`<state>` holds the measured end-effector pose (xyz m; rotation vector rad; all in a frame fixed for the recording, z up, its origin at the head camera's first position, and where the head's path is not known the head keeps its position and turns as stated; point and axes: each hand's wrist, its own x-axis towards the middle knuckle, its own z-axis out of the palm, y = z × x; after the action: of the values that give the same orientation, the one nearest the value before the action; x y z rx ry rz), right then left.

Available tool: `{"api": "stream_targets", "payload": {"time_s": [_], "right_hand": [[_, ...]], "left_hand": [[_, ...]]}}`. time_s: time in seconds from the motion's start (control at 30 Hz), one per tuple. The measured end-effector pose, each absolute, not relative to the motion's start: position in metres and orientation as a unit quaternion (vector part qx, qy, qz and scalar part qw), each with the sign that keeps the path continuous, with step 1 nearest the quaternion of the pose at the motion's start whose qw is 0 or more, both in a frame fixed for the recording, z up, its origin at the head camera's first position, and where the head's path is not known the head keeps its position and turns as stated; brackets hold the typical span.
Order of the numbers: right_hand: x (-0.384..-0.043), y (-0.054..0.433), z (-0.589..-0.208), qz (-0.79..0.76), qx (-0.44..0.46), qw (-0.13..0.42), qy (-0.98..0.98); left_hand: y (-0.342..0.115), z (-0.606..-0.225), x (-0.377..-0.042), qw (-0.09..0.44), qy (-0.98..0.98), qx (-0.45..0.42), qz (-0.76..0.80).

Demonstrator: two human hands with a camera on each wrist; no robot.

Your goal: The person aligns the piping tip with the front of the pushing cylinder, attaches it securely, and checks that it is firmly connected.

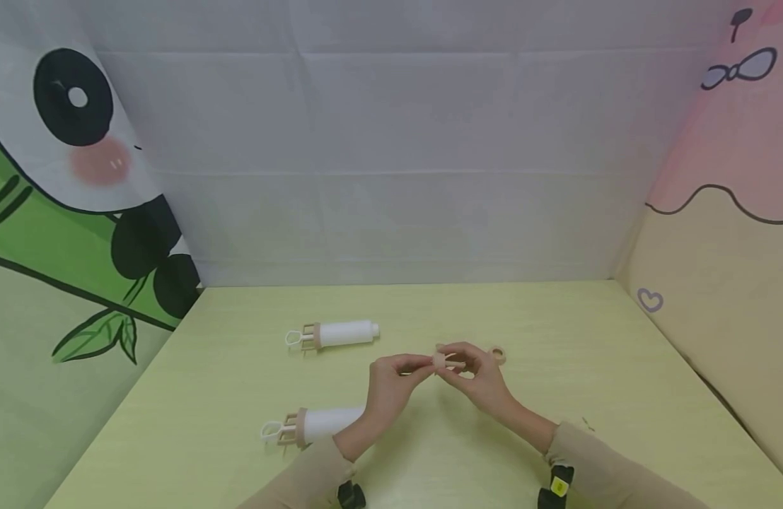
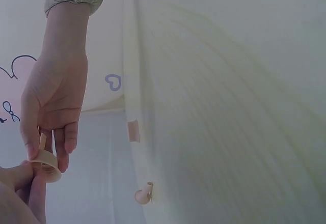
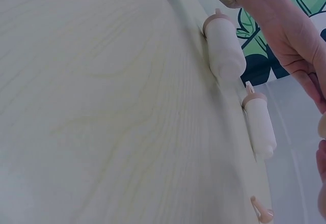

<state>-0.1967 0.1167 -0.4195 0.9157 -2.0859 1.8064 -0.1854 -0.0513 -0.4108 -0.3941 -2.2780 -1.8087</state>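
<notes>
Both hands meet over the middle of the table around a small beige cap (image 1: 438, 360). The left hand (image 1: 394, 385) pinches the cap's near side between thumb and fingertips. From the other side, the right hand (image 1: 483, 378) grips it by thumb and fingers, with a thin beige prong between them. In the left wrist view the cap (image 2: 48, 165) shows a flared rim and a ridged inside, with the prong pointing up toward the right palm (image 2: 61, 91). The right wrist view shows the left hand (image 3: 300, 46) reaching in from the top right.
A white cylinder (image 1: 346, 332) with a beige collar and white pull ring lies behind the left hand. A similar cylinder (image 1: 327, 423) is partly hidden by the left forearm. A beige ring-shaped piece (image 1: 498, 355) lies just beyond the right hand. Cloth walls surround the table (image 1: 194, 396).
</notes>
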Motion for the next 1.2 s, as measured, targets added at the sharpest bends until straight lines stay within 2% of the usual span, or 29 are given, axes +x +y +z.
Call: {"api": "stream_targets", "payload": {"time_s": [0.23,0.83,1.2], "right_hand": [[-0.206,0.118,-0.436,0.625,0.306,0.11,-0.71],[-0.191,0.113,-0.415,0.629,0.277,0.094,-0.721],[-0.192,0.113,-0.415,0.625,0.274,0.087,-0.726]], "left_hand": [[-0.05,-0.387,-0.17,0.099,-0.771,-0.14,-0.613],[-0.053,-0.389,-0.171,0.079,-0.764,-0.129,-0.627],[-0.076,-0.388,-0.175,0.086,-0.778,-0.135,-0.607]]}}
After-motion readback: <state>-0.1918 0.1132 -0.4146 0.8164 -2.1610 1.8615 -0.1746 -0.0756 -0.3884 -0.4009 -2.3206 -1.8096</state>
